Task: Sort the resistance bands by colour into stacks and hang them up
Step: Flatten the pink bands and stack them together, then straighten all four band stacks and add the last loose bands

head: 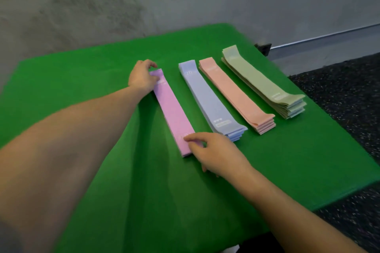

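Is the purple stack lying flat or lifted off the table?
Flat. The purple stack lies full length on the green table, left hand on its far end, right hand on its near end.

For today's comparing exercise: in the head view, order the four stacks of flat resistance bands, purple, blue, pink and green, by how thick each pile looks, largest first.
1. Green stack of flat bands: clearly the thickest.
2. Blue stack and pink stack: look alike, so unranked.
3. Purple stack, with the left hand and right hand at its ends: the thinnest.
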The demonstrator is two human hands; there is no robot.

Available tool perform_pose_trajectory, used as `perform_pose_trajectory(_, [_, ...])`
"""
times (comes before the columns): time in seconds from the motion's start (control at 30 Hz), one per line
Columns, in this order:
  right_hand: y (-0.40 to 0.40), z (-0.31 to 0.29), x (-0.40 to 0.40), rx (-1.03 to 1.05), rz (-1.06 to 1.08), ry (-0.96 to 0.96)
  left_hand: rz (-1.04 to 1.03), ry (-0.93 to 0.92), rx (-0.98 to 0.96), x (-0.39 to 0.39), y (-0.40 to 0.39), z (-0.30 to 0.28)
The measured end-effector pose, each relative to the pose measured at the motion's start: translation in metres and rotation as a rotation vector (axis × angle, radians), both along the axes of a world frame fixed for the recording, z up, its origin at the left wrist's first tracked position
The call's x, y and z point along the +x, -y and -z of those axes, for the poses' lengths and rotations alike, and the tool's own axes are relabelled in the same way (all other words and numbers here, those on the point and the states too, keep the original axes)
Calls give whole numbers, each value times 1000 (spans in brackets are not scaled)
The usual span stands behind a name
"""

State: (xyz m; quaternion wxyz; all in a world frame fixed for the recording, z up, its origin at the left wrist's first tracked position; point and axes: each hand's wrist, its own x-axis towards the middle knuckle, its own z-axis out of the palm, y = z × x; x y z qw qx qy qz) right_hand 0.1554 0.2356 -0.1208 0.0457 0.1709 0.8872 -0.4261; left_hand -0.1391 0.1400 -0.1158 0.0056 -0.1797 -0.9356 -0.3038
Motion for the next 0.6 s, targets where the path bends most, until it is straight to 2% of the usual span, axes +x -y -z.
perform_pose_trajectory(0.13, [4, -10, 5, -60, 6, -35, -7, -26, 35, 19, 11, -17])
perform_pose_trajectory(0.23, [10, -15, 14, -145, 38, -69, 66, -33, 39, 41, 29, -34])
perform_pose_trajectory(0.37, [23, -23, 28, -97, 28, -116, 165, -58, 26, 88, 70, -52])
perform_pose_trajectory(0.6, [73, -61, 57, -65, -111, -169, 98, -11, 111, 185, 181, -79])
